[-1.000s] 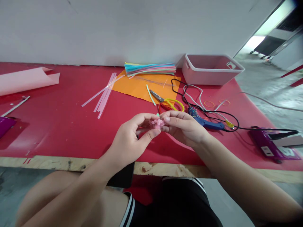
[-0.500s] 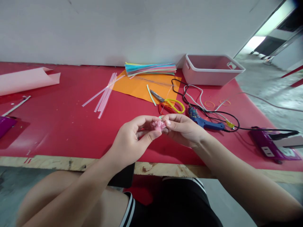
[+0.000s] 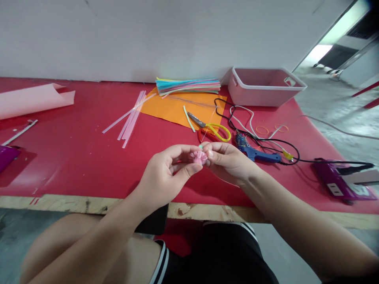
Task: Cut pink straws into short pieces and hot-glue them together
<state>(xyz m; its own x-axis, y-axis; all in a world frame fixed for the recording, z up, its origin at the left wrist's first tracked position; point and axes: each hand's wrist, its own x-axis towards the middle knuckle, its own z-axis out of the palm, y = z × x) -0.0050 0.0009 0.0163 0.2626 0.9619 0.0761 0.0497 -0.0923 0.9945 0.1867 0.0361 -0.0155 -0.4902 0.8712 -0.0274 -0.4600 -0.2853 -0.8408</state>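
Observation:
A small fluffy pink piece is held between both hands over the front of the red table. My left hand pinches it from the left with thumb and fingers. From the right, my right hand closes its thumb and fingertips on the piece's edge. A small green bit shows just above it, and a thin clear thread runs up from there. Scissors with yellow handles lie just behind the hands. To their right rests a blue glue gun with a black cord.
Colourful fuzzy stems lie on an orange sheet. Pink strips are left of it. A pink bin stands at the back right. Purple packs sit at both sides, and pink paper at the far left.

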